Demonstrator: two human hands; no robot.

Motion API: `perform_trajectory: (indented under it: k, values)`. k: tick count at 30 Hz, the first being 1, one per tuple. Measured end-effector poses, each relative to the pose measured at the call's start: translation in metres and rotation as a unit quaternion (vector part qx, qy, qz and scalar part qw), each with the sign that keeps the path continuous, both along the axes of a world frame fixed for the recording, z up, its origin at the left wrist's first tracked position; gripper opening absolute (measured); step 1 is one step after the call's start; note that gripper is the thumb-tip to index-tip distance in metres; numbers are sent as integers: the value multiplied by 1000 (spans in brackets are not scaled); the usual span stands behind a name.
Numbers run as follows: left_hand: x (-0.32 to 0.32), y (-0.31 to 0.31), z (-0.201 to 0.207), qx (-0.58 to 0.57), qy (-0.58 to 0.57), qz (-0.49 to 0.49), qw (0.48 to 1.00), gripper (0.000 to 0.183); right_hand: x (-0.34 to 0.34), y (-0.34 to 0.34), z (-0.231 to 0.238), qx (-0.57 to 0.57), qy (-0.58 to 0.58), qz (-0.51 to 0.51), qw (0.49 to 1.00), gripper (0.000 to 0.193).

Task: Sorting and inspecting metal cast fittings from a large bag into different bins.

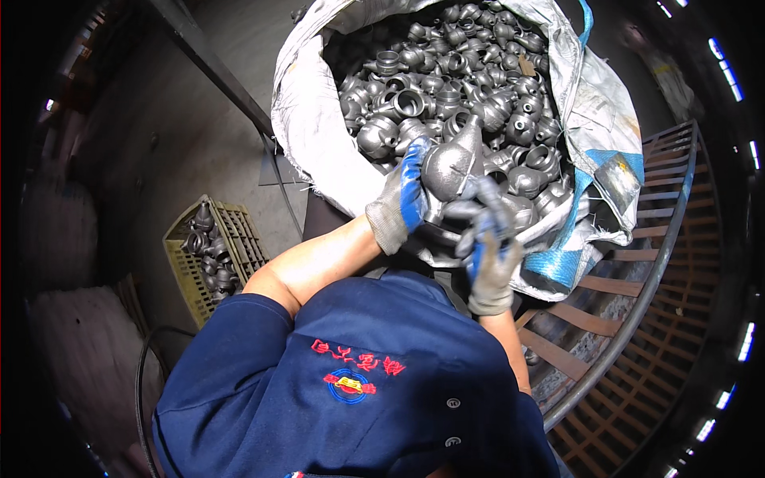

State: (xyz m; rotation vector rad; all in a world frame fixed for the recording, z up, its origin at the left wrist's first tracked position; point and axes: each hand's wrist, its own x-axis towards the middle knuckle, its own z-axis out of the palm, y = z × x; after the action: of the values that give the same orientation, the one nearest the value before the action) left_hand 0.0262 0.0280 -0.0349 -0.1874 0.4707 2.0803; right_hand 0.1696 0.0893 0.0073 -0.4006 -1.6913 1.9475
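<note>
My left hand (402,195), in a grey glove with a blue palm, grips a grey metal casting (450,174) from its left side. The casting has a rounded body and a tapered neck pointing away from me. To its lower right is my right hand (492,267), gloved the same way. Its fingers are smeared by motion, so whether they hold anything is not visible. Both hands are over the near rim of a big white woven sack (312,119), filled with many similar castings (402,103).
A yellow plastic crate (185,275) holding several castings stands on the floor at left. To the right curves a metal-barred rack (637,283), close against the sack. A dark metal post (219,68) slants down at the upper left. A dark cable (140,382) hangs at lower left.
</note>
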Motion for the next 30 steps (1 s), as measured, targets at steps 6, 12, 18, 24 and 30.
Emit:
perform_trajectory:
  k: [6,12,18,24,30]
  values:
    - [2,1,7,37,-27,16,999,38,-1,23,-6,245,-65,16,967,36]
    - [-4,-4,-6,68,-35,12,997,36,6,5,-12,-62,-22,-10,998,39]
    - [-2,-1,-10,93,-98,-11,991,37,-9,25,1,1,-1,-119,993,44]
    - [4,1,-1,79,-80,3,994,35,-5,31,-6,-247,-70,-34,966,36]
    - [-1,-11,14,43,52,-90,994,33,-4,49,-2,-18,-45,-85,995,35]
